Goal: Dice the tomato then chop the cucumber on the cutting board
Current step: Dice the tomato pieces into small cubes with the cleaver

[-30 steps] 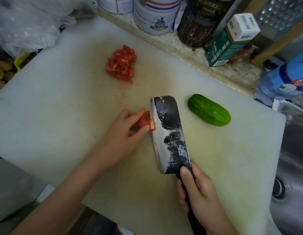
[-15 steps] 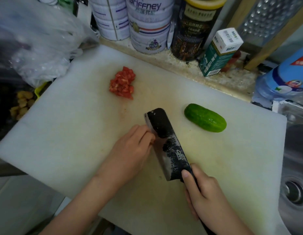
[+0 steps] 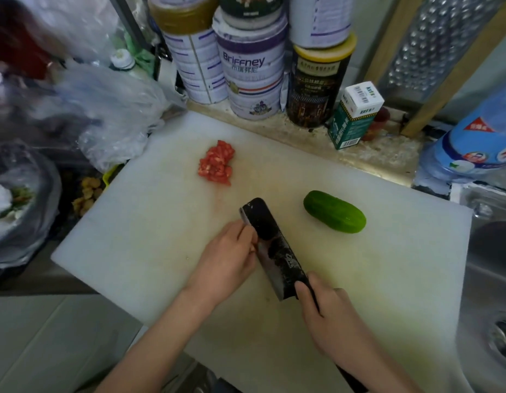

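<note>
**Last tomato under the blade, cucumber waiting to the right**

The right hand is wrapped round the dark handle of the cleaver, forefinger up near the heel of the blade. The blade runs from near-right to far-left across the middle of the cutting board. The left hand sits against the blade's left face with its fingers bent down. What they cover is hidden, so I cannot tell whether they hold anything.

The diced tomato is heaped toward the far side, well apart from both hands. The cucumber lies whole, just right of the blade tip. Its long axis runs far-left to near-right, roughly parallel to the blade. The right hand is nearer to it, so the left would likely have to cross to steady it, and the cucumber may need turning for crosswise cuts.

Along the far ledge, a white tin reads "Briffney". The green carton shows a barcode, its writing too small to read.
</note>
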Action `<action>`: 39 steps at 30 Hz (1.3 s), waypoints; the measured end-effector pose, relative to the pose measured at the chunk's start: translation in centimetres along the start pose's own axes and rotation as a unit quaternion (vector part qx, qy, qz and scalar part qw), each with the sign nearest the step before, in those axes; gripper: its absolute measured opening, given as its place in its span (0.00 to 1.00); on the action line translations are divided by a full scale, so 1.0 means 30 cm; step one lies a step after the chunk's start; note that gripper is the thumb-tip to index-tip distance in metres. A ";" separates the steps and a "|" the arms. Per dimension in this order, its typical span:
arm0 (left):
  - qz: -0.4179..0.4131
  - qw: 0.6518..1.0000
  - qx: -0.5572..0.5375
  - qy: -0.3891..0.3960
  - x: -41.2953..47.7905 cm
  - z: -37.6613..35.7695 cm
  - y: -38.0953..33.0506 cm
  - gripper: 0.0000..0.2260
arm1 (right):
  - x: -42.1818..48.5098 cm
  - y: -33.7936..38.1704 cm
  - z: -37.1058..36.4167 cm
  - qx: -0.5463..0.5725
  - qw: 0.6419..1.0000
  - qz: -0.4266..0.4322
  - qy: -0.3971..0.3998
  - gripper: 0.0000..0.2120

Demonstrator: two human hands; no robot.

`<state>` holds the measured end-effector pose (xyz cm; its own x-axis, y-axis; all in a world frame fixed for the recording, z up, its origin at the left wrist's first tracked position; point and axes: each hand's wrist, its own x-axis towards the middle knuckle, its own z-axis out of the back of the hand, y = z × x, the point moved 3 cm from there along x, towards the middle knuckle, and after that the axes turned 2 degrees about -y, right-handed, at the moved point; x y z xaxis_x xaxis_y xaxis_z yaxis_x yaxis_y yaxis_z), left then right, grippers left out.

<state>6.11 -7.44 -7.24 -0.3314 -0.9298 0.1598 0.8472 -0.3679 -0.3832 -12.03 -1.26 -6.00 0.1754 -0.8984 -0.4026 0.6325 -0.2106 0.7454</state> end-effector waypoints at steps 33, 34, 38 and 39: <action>0.537 0.724 -0.417 -0.115 -0.108 -0.052 -0.018 0.05 | -0.004 0.038 -0.014 -0.043 0.999 0.009 0.018 0.13; 0.544 0.714 -0.427 -0.109 -0.109 -0.046 -0.017 0.05 | -0.005 0.042 -0.015 -0.045 0.999 0.013 0.017 0.14; 0.552 0.702 -0.444 -0.075 -0.114 -0.028 -0.004 0.06 | -0.013 0.049 -0.021 -0.050 0.999 0.016 0.009 0.14; 0.550 0.700 -0.451 -0.066 -0.118 -0.022 0.000 0.06 | -0.014 0.048 -0.024 -0.052 0.999 0.015 0.006 0.14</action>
<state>7.02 -4.15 -8.42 0.4072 -0.6684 -0.6225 -0.0653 0.6585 -0.7497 -10.66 -0.92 -5.14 0.2042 -0.8990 -0.3875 0.7015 -0.1417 0.6984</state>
